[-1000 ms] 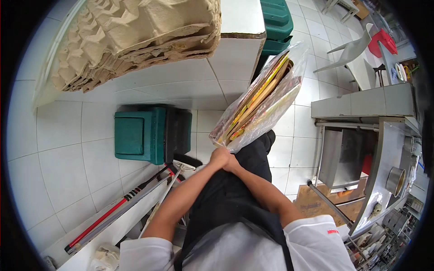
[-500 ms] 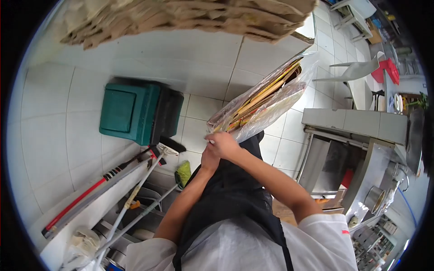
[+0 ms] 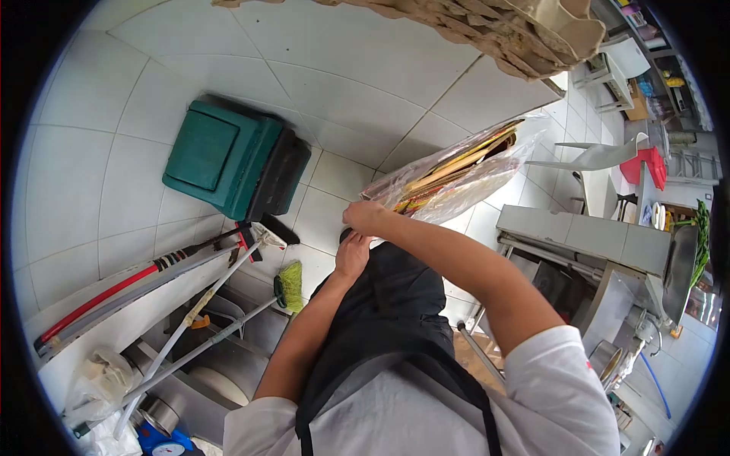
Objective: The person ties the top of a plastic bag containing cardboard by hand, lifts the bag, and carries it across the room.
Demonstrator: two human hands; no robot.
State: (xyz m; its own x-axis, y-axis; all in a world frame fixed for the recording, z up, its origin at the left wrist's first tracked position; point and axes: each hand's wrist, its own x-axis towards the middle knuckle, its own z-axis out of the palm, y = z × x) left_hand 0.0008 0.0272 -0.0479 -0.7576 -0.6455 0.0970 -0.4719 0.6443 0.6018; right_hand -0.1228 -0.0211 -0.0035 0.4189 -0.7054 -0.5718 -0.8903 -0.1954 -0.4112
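A clear plastic bag (image 3: 449, 199) stuffed with flat cardboard-like pieces (image 3: 456, 166), some with yellow and red print, slants away from me to the upper right. At its near end my right hand (image 3: 366, 218) is closed on the plastic. Just below, my left hand (image 3: 352, 255) has its fingers curled in, close against the right hand. What the left fingers grip is hidden; a small pale bit shows beside them.
Left of the bag stands a green and black bin (image 3: 201, 156) by the tiled wall. A green broom (image 3: 290, 286) and a red-handled pole (image 3: 99, 304) lean at lower left. Stacked egg trays (image 3: 525, 38) are overhead; a tiled counter (image 3: 563, 228) and white chair (image 3: 593, 156) stand right.
My left hand has dropped a little below the right one, while the right stays at the bag's near end. The view has shifted, with the egg trays now higher up.
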